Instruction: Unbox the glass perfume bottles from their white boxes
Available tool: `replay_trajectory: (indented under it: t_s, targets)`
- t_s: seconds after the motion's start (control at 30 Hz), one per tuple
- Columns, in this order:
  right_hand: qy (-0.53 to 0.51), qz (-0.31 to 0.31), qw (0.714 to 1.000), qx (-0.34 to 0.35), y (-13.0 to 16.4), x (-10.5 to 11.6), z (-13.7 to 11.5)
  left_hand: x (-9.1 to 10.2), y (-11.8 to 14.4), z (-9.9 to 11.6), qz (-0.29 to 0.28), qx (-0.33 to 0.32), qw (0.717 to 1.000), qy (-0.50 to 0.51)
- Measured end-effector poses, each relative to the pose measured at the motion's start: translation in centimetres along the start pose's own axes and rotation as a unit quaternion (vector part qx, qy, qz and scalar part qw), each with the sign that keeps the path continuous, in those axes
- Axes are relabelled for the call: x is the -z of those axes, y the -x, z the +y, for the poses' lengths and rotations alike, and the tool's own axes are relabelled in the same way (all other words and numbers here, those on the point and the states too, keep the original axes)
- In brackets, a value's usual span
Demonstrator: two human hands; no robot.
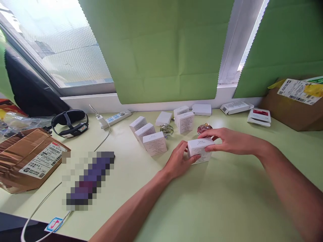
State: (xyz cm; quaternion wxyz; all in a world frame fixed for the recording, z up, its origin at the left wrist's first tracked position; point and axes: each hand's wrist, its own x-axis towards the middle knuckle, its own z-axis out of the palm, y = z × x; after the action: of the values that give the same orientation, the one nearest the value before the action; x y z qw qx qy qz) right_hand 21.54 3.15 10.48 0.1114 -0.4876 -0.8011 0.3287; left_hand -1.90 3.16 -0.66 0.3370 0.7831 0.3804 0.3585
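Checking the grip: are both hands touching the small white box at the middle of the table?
Touching. The head view shows the left hand against the white box on its left side, and the right hand over its top.

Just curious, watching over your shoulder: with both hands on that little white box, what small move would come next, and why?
Probably lifting the flap of the white box. The left hand steadies its near end on the table while the right hand lies over its top, fingers at the far edge. Two glass bottles stand bare among the other boxes, so this one may get unpacked too.
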Motion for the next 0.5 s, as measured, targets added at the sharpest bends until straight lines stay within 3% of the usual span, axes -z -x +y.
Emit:
replay_trajectory:
  t_s: [0.13, 0.2, 0.3, 0.4, 0.5]
  targets:
    - [0.037, 0.053, 0.997, 0.044, -0.9, -1.3, -0.2, 0.0, 0.0, -0.2, 0.046, 0.002, 0.999, -0.012]
    - [0.043, 0.095, 0.993, 0.061, -1.7, -2.2, -0.1, -0.1, 0.1, -0.3, 0.128, -0.028, 0.991, -0.040]
    - [0.042, 0.153, 0.985, 0.072, -3.3, -3.4, -0.2, -0.4, 0.4, -0.2, 0.249, -0.118, 0.955, -0.112]
    - [0.037, 0.187, 0.979, 0.073, -5.1, -4.2, -0.6, -0.6, 0.7, 0.0, 0.260, -0.196, 0.934, -0.150]
    - [0.037, 0.199, 0.976, 0.076, -6.6, -4.6, -0.8, -0.7, 0.9, 0.0, 0.248, -0.216, 0.931, -0.157]
